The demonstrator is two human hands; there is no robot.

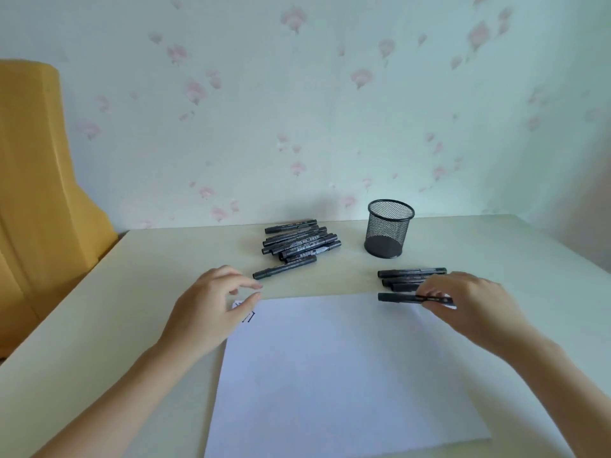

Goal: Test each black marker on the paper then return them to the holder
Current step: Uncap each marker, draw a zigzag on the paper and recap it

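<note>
A white sheet of paper (347, 375) lies on the table in front of me, with a few black marks at its top left corner. My right hand (469, 305) pinches a black marker (401, 297) lying at the paper's top right edge. Just behind it lies a small group of black markers (410, 276). A pile of several black markers (297, 241) sits farther back in the middle, with one loose marker (284, 268) in front of it. My left hand (211, 309) hovers over the paper's top left corner, fingers apart, holding nothing. The black mesh holder (389, 228) stands upright behind the small group.
The cream table (132, 292) meets a floral-papered wall at the back. A yellow chair back (39, 180) stands off the table's left edge.
</note>
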